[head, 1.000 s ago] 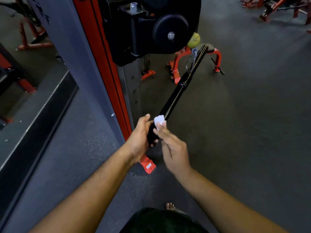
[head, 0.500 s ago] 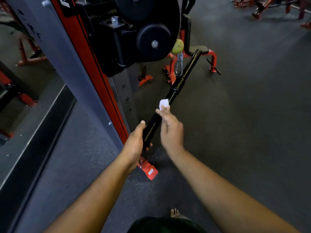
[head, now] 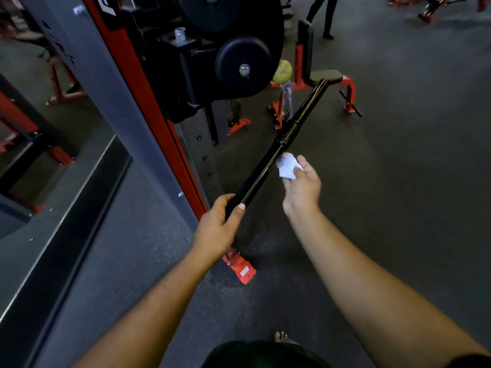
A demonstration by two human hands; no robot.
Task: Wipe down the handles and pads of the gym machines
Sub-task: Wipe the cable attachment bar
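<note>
Gleaming black bar handle (head: 268,166), white wipe (head: 287,168) touching its side.

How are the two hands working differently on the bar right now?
The left hand grips the near end of the black bar, fingers curled round it; the right hand holds a white wipe instead, pressing it against the bar's side. The left hand sits at the bar's end, the right hand farther up, near the collar. Both are bare and act on the same bar.

Left hand (head: 216,229) curled in a grip, right hand (head: 301,191) pinching, both forearms extended forward
</note>
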